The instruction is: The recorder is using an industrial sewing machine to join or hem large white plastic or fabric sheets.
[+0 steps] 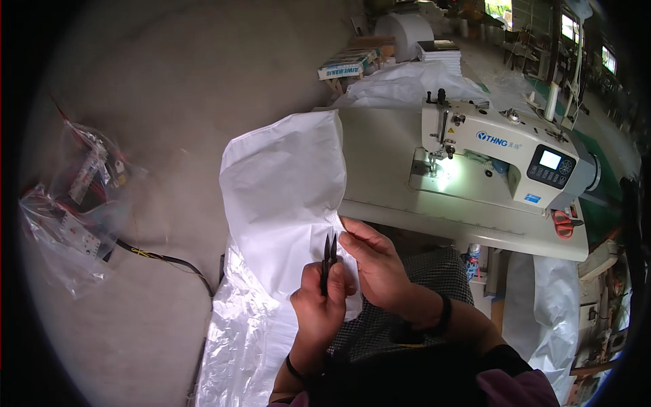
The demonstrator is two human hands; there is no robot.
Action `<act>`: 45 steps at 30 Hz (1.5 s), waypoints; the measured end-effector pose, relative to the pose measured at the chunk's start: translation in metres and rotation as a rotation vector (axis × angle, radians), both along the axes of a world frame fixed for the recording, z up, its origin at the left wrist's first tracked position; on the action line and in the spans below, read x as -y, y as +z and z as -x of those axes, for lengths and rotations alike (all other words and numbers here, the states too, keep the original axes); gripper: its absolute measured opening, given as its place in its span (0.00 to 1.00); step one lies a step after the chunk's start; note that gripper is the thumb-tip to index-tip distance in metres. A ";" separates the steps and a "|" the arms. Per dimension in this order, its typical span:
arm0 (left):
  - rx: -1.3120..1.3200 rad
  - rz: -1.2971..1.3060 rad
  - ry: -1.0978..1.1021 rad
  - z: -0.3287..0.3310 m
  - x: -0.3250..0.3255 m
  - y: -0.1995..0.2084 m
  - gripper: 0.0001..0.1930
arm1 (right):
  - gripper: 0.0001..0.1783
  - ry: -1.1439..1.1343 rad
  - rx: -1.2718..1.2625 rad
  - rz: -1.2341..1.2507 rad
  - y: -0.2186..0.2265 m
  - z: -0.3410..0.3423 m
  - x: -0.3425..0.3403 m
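Observation:
A pair of black thread snips [328, 256] is gripped in my left hand [319, 302], blades pointing away from me and a little apart. They lie over a white sheet-like fabric piece [281, 176] with a stitched edge. My right hand [381, 268] pinches the right edge of this piece between thumb and fingers, close beside the blade tips. The top of the fabric stands up against the left end of the sewing table, and a shiny white film-like length [237, 339] hangs below it. Whether a thread lies between the blades is too small to tell.
A lit white sewing machine [475, 129] stands on the pale table [386, 136] at right. Red-handled scissors [563, 225] lie at the table's right end. Clear plastic bags with electrical parts [81, 203] hang at left, near a black cable [169, 260]. Books [439, 57] are stacked behind.

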State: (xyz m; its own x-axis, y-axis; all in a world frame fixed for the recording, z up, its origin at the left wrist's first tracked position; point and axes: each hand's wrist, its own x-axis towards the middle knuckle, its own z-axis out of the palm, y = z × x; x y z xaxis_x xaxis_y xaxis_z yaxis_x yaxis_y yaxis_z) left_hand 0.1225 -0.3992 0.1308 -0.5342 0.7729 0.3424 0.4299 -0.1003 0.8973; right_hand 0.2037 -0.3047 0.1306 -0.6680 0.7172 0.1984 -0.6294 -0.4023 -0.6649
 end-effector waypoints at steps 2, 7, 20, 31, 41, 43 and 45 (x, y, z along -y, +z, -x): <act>0.037 -0.043 -0.012 0.000 -0.002 -0.001 0.11 | 0.20 -0.032 0.034 -0.030 -0.001 -0.001 0.001; 0.067 -0.032 0.005 0.001 -0.006 -0.003 0.10 | 0.20 -0.153 0.164 -0.156 -0.005 0.000 0.005; -0.322 -0.164 0.076 0.002 -0.011 -0.018 0.07 | 0.21 -0.243 0.162 -0.202 -0.014 0.001 0.008; -0.037 -0.081 0.009 -0.002 -0.009 -0.012 0.09 | 0.21 -0.274 0.179 -0.251 -0.022 0.002 0.009; -0.123 -0.107 0.020 -0.002 -0.013 -0.017 0.08 | 0.21 -0.291 0.171 -0.259 -0.020 -0.001 0.007; -0.213 -0.142 0.044 -0.001 -0.016 -0.019 0.07 | 0.21 -0.270 0.178 -0.222 -0.020 -0.001 0.007; -0.353 -0.172 0.089 0.001 -0.018 -0.021 0.06 | 0.21 -0.305 0.172 -0.277 -0.019 -0.001 0.007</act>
